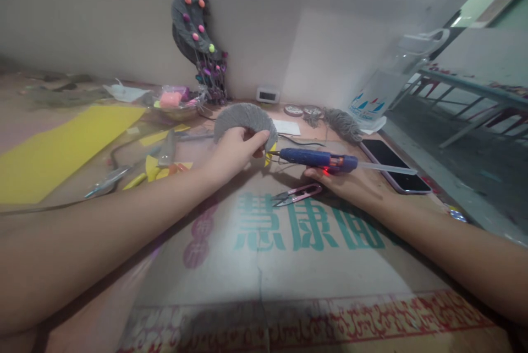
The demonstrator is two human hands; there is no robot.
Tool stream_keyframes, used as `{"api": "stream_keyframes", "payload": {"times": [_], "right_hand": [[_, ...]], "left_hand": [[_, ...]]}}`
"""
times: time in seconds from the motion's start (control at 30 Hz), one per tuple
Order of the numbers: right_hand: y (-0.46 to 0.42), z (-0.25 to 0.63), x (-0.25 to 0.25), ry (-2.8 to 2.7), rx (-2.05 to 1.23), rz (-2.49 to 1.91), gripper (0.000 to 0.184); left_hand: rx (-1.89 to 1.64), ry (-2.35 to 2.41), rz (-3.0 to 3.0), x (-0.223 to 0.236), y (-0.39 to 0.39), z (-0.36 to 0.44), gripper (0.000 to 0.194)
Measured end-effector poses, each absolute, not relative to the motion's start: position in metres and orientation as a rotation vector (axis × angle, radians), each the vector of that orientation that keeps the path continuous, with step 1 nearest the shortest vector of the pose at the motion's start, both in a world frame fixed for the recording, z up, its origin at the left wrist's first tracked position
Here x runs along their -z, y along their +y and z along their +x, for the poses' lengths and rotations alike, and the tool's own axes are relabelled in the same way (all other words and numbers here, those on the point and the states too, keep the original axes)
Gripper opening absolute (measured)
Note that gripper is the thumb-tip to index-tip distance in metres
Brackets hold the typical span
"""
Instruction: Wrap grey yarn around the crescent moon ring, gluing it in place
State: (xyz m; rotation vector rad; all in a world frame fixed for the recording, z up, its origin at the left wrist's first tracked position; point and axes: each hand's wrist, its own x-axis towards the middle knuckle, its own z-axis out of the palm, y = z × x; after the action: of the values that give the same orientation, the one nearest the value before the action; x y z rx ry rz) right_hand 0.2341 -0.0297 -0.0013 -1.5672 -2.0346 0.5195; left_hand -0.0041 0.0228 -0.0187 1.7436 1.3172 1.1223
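Note:
My left hand (pixel 238 148) grips a grey yarn-wrapped crescent (pixel 246 116), its thumb and fingers closed over the lower right part. A small yellow piece (pixel 270 155) shows at the crescent's right end. My right hand (pixel 324 176) is closed around a blue hot glue gun (pixel 307 156), whose red light glows. The gun's nozzle points left and is at the yellow piece; whether they touch I cannot tell. A clear glue stick (pixel 388 167) sticks out of its back end. Just below lie pink-handled thread snips (pixel 299 194).
A finished-looking grey crescent with coloured balls (pixel 193 28) stands against the wall. Yellow sheet (pixel 70 149), pliers (pixel 109 181) and yellow scraps lie left. A bowl of pink items (pixel 175 103), small clock (pixel 268 94), grey yarn (pixel 342 125), phone (pixel 396 166) and white bag (pixel 369 100) line the back and right.

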Motion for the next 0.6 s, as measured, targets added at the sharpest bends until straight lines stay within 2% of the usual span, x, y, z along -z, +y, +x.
{"api": "stream_keyframes", "payload": {"times": [0.3,0.6], "right_hand": [[-0.0364,0.2284,-0.0038,-1.992,-0.468,-1.546,0.014],[-0.0342,0.2287,0.0018,-2.032,-0.411,-1.594,0.023]], "left_hand": [[-1.122,1.299,1.752,0.0191,0.0224,-0.0039,0.042],[-1.105,1.313,1.749,0.0166,0.0204,-0.0043,0.042]]}}
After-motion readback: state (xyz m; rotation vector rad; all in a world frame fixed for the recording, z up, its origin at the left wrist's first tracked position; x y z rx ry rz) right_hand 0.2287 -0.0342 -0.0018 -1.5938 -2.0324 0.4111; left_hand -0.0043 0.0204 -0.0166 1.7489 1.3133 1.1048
